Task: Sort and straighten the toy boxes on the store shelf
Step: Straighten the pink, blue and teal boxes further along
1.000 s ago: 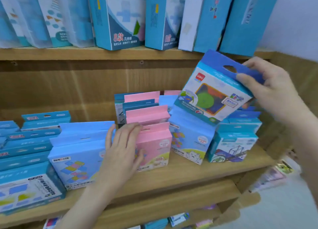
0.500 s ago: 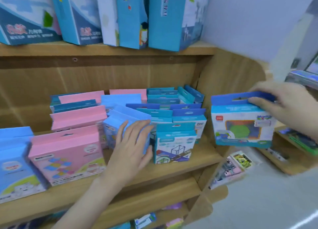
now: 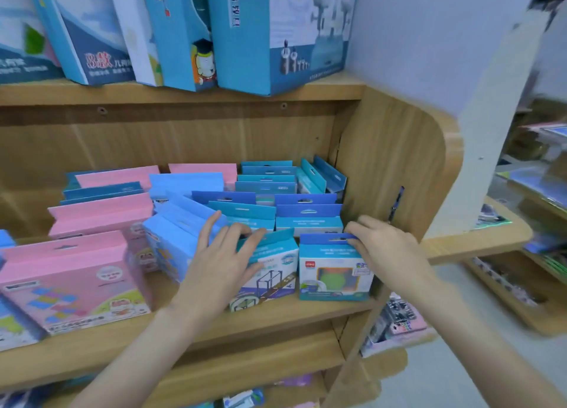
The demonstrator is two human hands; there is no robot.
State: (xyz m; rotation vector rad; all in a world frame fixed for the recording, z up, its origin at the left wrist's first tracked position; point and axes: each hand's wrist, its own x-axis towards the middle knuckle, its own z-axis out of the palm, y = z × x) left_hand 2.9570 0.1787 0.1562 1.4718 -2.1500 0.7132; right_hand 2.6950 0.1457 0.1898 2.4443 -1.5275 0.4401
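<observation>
Half a second before, the right hand had held the box with the green circle out in the air past the shelf's end panel; now that box stood upright at the front right corner of the wooden shelf, just beside the panel. Its blue hanger tab was pinched by the right hand's curled fingers, thumb in front. The left hand had slid right from the light-blue boxes and lay with straight, spread fingers across the tab and upper face of the teal box with the cube drawing, which leaned slightly left. Both front boxes stood touching side by side. Behind them ran rows of small blue and teal boxes, two at the back right tilted against the panel. Pink boxes filled the left part of the shelf. Tall blue cartons stood leaning on the upper shelf.
</observation>
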